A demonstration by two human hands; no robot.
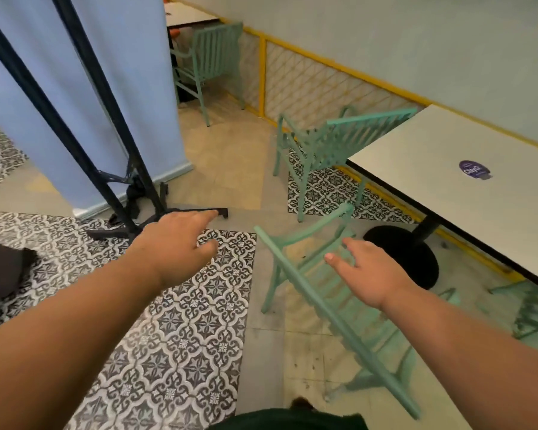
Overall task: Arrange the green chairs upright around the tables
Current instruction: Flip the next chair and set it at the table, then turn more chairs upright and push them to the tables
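Note:
A green metal chair (320,308) stands close in front of me, its top rail running diagonally from upper left to lower right. My right hand (364,271) hovers above its backrest, fingers spread and relaxed, holding nothing. My left hand (177,240) reaches out over the patterned floor to the chair's left, also open. A second green chair (323,147) stands at the end of the white table (448,181). A third green chair (208,63) stands at a far table (187,15). Part of another green chair (528,311) shows under the near table's right side.
A blue roll-up banner on a black stand (118,169) rises at left, its feet spread on the floor. A yellow-framed lattice fence (323,82) runs along the wall. The table's black round base (410,256) sits beyond the near chair. A dark object (0,268) lies at far left.

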